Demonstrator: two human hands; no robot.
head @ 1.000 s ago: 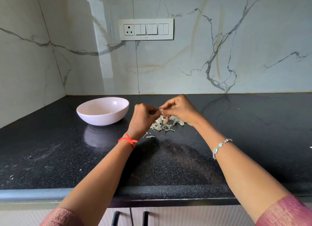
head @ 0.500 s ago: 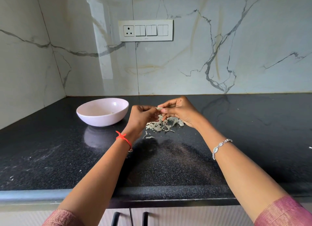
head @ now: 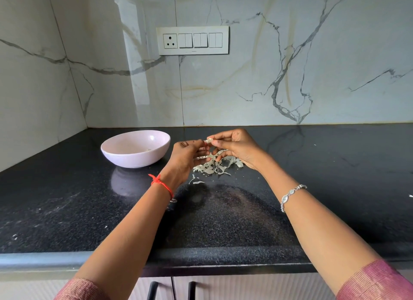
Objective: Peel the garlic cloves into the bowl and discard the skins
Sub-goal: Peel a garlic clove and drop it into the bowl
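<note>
I'm holding a garlic clove [head: 209,140] up in the air between both hands, just above the heap of skins [head: 215,165]. My right hand [head: 234,146] is pinching it from the right with thumb and forefinger, the other fingers curling loosely underneath. My left hand [head: 187,154] is meeting it from the left, fingers curled in, the tips closing on the clove's near end. The clove is small and pale; I can't tell how much skin is on it.

The skins are lying on the black counter [head: 312,165] right under my fingers, with a couple of loose strips [head: 196,181] lying nearer to me. The pink bowl [head: 138,160] is sitting to the left of my left hand, close by but not touching it, and something pale is lying in its bottom, too faint to make out.

A red thread [head: 162,184] is sitting on my left wrist, a silver bracelet [head: 290,193] on my right.

Up on the marble wall, the white switch plate [head: 192,40] is showing one socket and three pairs of switches. There's a tiny mark along its lower edge, too small to read.
</note>
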